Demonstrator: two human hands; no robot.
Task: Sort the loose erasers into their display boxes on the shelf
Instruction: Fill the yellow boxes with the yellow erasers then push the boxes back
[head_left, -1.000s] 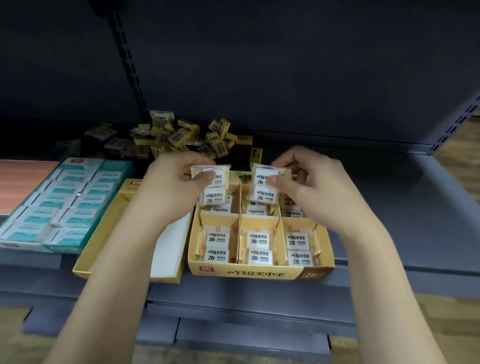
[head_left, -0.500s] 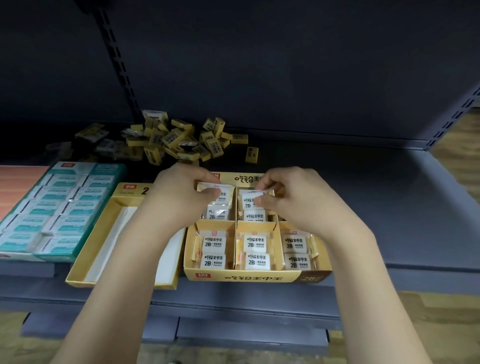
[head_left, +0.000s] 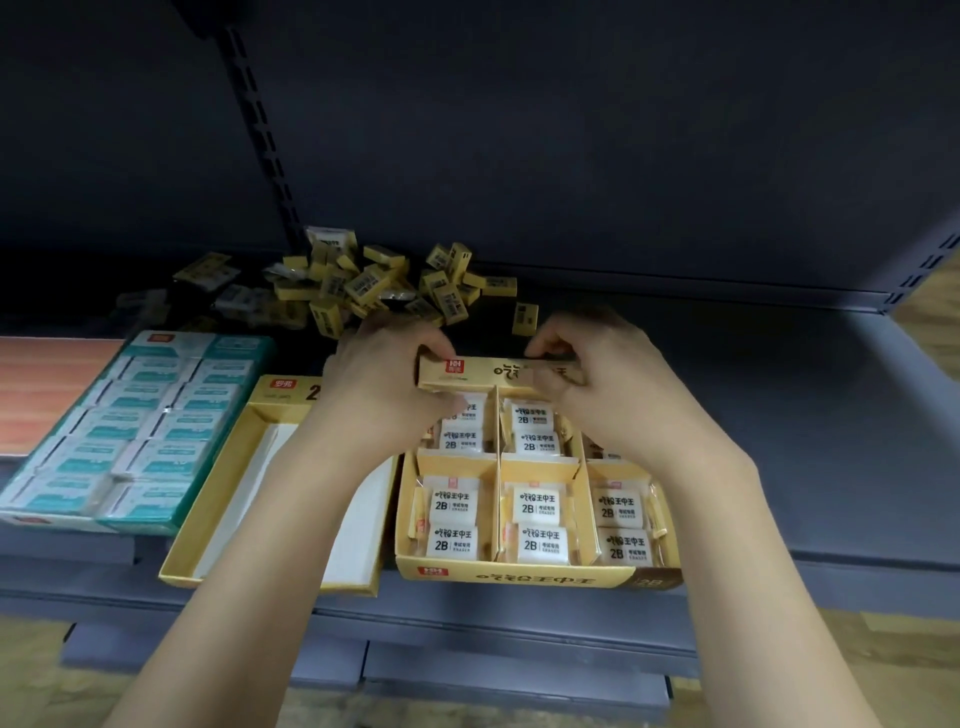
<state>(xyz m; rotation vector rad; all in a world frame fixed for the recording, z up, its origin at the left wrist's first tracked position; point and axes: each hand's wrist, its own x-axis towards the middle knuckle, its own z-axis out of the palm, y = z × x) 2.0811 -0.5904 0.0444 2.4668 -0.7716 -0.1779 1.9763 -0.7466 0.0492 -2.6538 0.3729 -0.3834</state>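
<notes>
A yellow display box (head_left: 535, 578) stands at the shelf's front edge, its compartments filled with white wrapped 2B erasers (head_left: 537, 506). My left hand (head_left: 382, 387) and my right hand (head_left: 602, 387) both grip the box's upright back flap (head_left: 493, 375), fingers curled over its top edge and thumbs on the near side. Neither hand holds an eraser. Several loose yellow erasers (head_left: 374, 285) lie in a heap at the back of the shelf, behind my hands.
An empty yellow box (head_left: 218, 519) with a white floor sits left of the display box. Further left is a teal box (head_left: 130, 431) packed with erasers, then an orange panel (head_left: 47, 384). The grey shelf (head_left: 779, 441) stretches bare to the right.
Each hand held a wrapped white eraser above the box and lowered it into a back compartment. Both hands have let go and now grip the back flap.
</notes>
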